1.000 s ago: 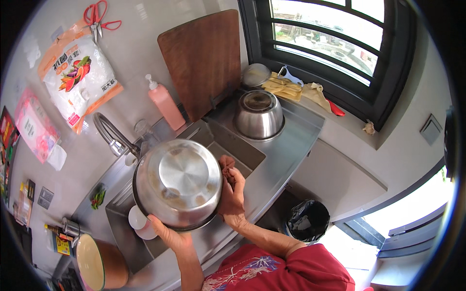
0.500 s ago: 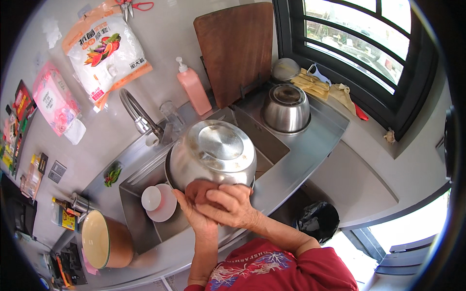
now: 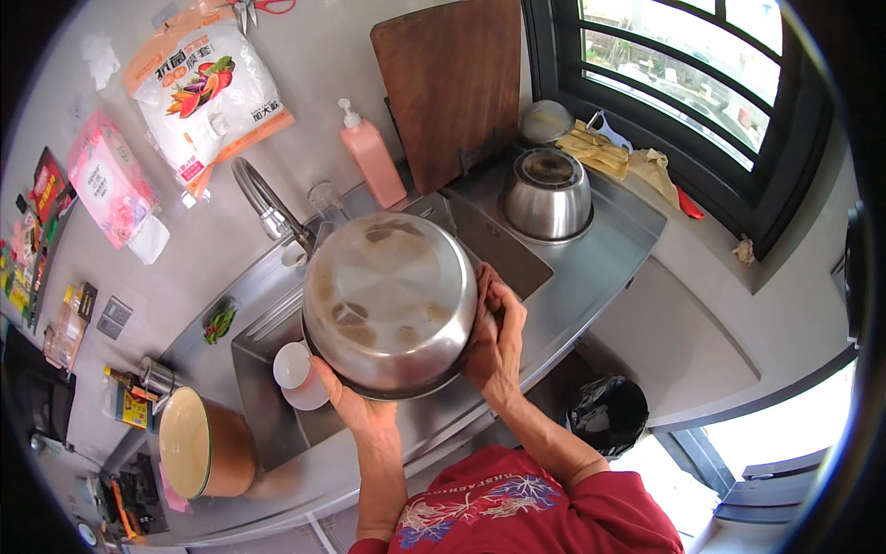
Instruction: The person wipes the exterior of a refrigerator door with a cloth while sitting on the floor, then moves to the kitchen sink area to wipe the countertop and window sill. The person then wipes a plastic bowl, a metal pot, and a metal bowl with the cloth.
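A large stainless steel basin (image 3: 392, 295) is held bottom up over the sink (image 3: 263, 420), with brownish stains on its base. My left hand (image 3: 362, 406) grips its rim at the lower left, thumb along the outer wall. A brown cloth (image 3: 482, 328) is bunched in my right hand (image 3: 503, 346), closed and pressing the cloth against the basin's right side. Just left of my left thumb, a small white bowl (image 3: 293, 366) and a pale pink dish (image 3: 307, 396) lie in the sink, partly behind the basin.
A smaller upturned steel bowl (image 3: 547, 198) stands on the right counter. Behind the sink are a faucet (image 3: 268, 208), a pink pump bottle (image 3: 374, 166) and a wooden cutting board (image 3: 452, 88). A tan pot (image 3: 226, 452) sits at left; a black-lined bin (image 3: 606, 415) is below right.
The basin has tipped so its base faces me more fully. My right hand and the cloth have moved from its near wall to its right side, apart from my left hand.
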### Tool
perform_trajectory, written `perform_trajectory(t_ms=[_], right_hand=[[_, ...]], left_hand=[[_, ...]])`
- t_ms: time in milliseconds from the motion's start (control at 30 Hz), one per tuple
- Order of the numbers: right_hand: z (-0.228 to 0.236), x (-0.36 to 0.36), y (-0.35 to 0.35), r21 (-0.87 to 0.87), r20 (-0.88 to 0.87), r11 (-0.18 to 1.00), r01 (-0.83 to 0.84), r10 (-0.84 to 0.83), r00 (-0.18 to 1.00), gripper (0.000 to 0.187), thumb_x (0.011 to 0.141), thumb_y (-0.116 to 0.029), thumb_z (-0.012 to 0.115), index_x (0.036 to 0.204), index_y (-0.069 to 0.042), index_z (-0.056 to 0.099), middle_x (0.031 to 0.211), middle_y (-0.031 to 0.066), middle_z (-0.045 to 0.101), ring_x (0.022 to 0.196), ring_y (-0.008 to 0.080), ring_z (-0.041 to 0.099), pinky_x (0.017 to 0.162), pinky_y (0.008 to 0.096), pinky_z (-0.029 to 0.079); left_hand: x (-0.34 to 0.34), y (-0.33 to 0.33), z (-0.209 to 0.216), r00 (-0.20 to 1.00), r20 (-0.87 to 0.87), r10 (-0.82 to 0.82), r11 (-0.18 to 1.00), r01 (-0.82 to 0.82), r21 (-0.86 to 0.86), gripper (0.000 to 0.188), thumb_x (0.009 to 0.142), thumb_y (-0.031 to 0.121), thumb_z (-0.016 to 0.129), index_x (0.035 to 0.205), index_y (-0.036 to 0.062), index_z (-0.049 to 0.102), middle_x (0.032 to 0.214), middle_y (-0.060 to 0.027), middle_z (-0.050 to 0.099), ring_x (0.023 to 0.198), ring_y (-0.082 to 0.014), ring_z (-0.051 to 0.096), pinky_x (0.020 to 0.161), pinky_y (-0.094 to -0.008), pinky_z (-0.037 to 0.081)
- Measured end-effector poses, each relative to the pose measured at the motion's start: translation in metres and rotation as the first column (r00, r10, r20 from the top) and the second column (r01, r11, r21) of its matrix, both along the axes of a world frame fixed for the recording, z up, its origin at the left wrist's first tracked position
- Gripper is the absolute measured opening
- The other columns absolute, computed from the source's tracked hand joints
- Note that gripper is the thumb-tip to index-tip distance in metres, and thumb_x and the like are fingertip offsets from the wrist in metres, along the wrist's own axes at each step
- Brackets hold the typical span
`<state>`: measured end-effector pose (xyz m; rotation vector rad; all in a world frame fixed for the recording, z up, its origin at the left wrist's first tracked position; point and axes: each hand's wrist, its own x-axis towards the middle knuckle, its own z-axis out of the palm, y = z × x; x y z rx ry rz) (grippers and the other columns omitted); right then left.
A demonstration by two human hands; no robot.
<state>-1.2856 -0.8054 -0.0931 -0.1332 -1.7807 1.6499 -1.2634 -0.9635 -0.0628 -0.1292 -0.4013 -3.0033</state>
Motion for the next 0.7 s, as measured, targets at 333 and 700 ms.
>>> perform_trajectory(t_ms=[333, 700], right_hand=[[-0.017, -0.029, 0.042, -0.595, -0.372, 0.53, -0.604, 0.484, 0.792, 0.035, 0.09, -0.009, 0.053, 0.122, -0.005, 0.04, 0.131, 0.0119, 0.047, 0.113, 0.02, 0.051, 0.096, 0.0307, 0.043], [0.133, -0.028, 0.075, 0.348, -0.122, 0.677, -0.648, 0.718, 0.685, 0.032, 0.082, -0.001, 0.049, 0.115, -0.005, 0.052, 0.108, 0.0101, 0.054, 0.101, 0.0205, 0.052, 0.091, 0.028, 0.04]], left_hand=[[0.016, -0.027, -0.04, 0.999, -0.034, 0.037, 0.939, -0.047, -0.34, 0.061, 0.087, 0.046, 0.058, 0.132, 0.0081, 0.044, 0.129, -0.0061, 0.051, 0.118, -0.0229, 0.049, 0.099, -0.0408, 0.041], [0.05, -0.04, -0.018, 0.932, -0.338, 0.129, 0.493, -0.356, -0.794, 0.043, 0.076, 0.038, 0.075, 0.083, -0.0028, 0.064, 0.07, -0.0017, 0.061, 0.06, -0.0126, 0.057, 0.052, -0.027, 0.043]])
